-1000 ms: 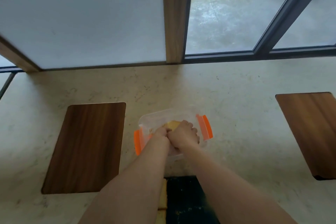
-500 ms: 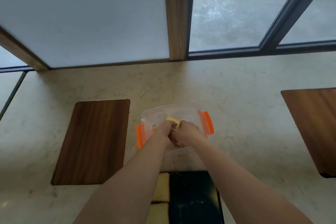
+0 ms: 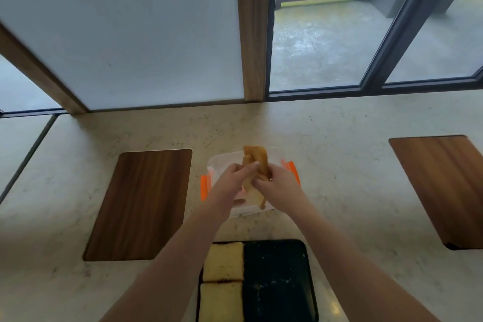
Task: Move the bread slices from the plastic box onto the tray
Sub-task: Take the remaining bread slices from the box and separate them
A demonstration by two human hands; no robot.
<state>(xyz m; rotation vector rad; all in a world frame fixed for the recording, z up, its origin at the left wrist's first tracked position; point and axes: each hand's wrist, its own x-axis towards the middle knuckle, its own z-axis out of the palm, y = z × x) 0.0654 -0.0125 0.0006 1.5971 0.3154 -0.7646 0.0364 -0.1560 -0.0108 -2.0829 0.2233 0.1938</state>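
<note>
Pale marbled stone makes up the counter [image 3: 339,165], which runs along a frosted panel and a dark-framed window looking onto a wet terrace. Two dark wooden boards are set into it, one at the left [image 3: 138,204] and one at the right edge [image 3: 441,188].

At the centre sits the clear plastic box [image 3: 222,162] with orange side clips. Directly above it, both hands meet around a bread slice [image 3: 257,165] lifted clear of the box. The slice stands on edge, its long axis running from the far top down toward the person, so that mostly its browned crust and thin side show. Its upper end rises beyond the fingertips and its lower end hangs below the palms. It may be more than one slice pressed together; the blur makes that hard to settle.

The left hand [image 3: 235,178] grips the slice from the left, thumb lying across its near face, fingers curled behind. The right hand [image 3: 279,183] closes on it from the right, fingers bent around the crust. Neither hand is spread; both pinch the bread between them.

Nearer the person lies the black tray [image 3: 277,282], just short of the box. Two pale yellow slices [image 3: 223,261] lie flat in its left half, one behind the other and touching, while the right half shows bare dark metal flecked with crumbs.
</note>
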